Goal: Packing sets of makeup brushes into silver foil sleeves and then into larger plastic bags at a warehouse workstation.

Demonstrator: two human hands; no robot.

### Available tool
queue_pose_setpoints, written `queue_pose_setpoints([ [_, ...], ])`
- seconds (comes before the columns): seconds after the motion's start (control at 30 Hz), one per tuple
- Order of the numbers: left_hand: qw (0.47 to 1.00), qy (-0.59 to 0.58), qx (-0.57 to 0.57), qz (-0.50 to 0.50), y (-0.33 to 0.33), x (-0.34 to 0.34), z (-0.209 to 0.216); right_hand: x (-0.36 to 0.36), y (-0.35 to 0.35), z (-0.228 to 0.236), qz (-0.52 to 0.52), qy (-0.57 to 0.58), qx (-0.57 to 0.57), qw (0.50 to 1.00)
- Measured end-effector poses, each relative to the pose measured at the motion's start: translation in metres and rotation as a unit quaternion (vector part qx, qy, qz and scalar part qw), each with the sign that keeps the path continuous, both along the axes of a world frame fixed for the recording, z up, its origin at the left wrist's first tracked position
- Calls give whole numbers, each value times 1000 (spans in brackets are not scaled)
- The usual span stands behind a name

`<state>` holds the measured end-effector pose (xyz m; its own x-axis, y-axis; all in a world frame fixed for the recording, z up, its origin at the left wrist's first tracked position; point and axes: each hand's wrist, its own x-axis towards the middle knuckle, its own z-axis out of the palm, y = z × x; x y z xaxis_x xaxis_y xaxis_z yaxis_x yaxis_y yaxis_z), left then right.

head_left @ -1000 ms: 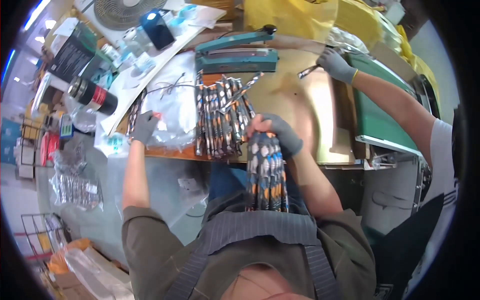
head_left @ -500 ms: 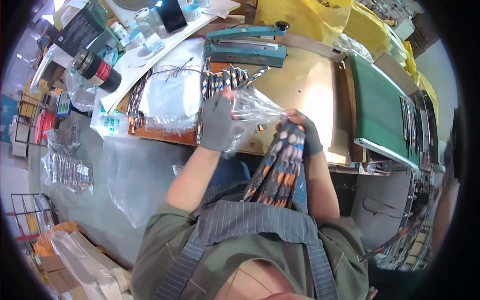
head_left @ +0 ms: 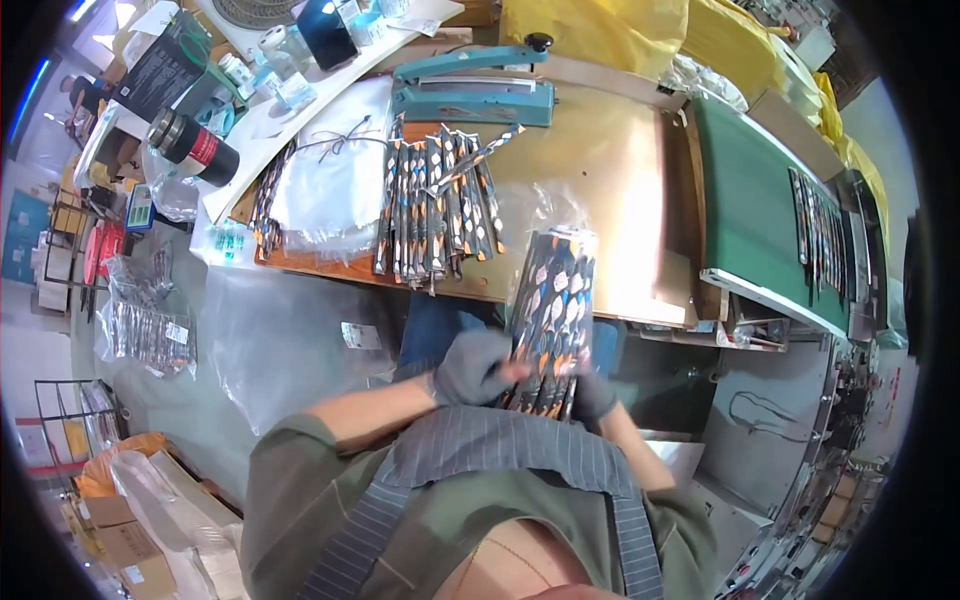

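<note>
Lower than in the earlier frame, slim packets [head_left: 430,205] lying unbagged beyond it, the left hand [head_left: 470,368] half-curls, its hold blurred; just right, the bundle [head_left: 552,305] looks bagged, sealing unclear, before the half-hidden right hand [head_left: 595,395], closure untellable.

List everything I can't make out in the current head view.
All in the head view:
Right hand: fingers partly hidden by the patterned bundle and blurred.
Left hand: motion blur obscures its exact grip.
Patterned bundle's lower ends: lost behind the striped apron.
Fan: cut off by the top edge.
Small white label: print too small to read.
</note>
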<state>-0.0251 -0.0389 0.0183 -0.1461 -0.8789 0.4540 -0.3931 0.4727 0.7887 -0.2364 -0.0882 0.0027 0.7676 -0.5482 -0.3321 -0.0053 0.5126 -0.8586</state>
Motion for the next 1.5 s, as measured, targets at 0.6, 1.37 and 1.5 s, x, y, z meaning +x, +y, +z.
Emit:
queue_pose_setpoints([
  [0.6,981,-153,120,10,-205,17,165,-32,-170,184,-342,196,-582,711],
  [1.37,991,64,-32,-113,-153,44,230,47,-148,198,-282,120,-624,719],
  [1.5,989,-37,139,38,-166,72,130,93,-201,188,-162,273,-609,727],
])
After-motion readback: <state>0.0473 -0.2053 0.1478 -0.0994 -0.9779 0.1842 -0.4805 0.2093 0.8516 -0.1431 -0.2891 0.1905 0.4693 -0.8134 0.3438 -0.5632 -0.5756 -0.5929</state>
